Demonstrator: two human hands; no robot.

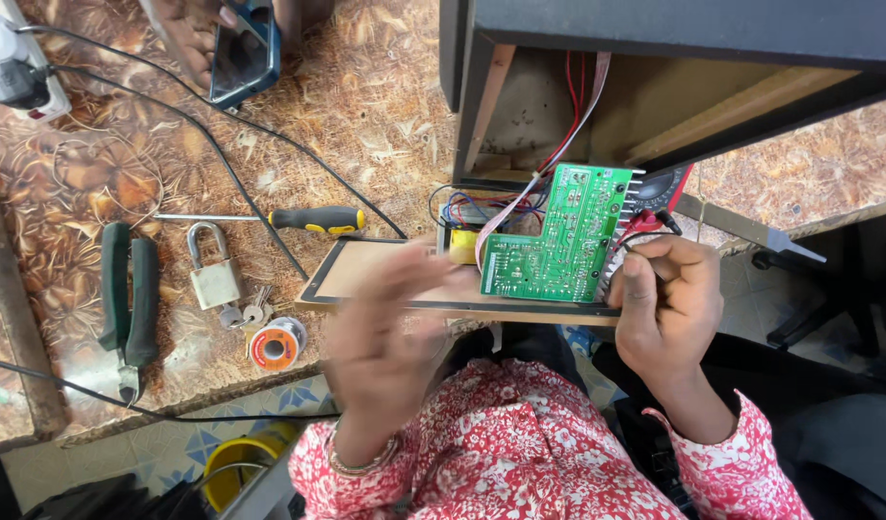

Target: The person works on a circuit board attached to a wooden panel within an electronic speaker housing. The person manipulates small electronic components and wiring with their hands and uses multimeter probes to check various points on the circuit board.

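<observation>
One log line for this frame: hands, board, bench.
left hand: blurred, over wooden panel | right hand: grips green circuit board edge | bench: screwdriver, padlock, pliers

Soft, even daylight fills the view, with the green circuit board (559, 236) sharp and brightly lit. Just left of the board, the left hand (385, 332) is smeared by motion blur, its fingers ghostly. Right of the board, the right hand (666, 299) stays crisp. Above the board, the open cabinet (655, 87) sinks into deep shadow. Far left of the board, the patterned table (106, 164) shows mild glare and slight wide-angle stretching.
</observation>
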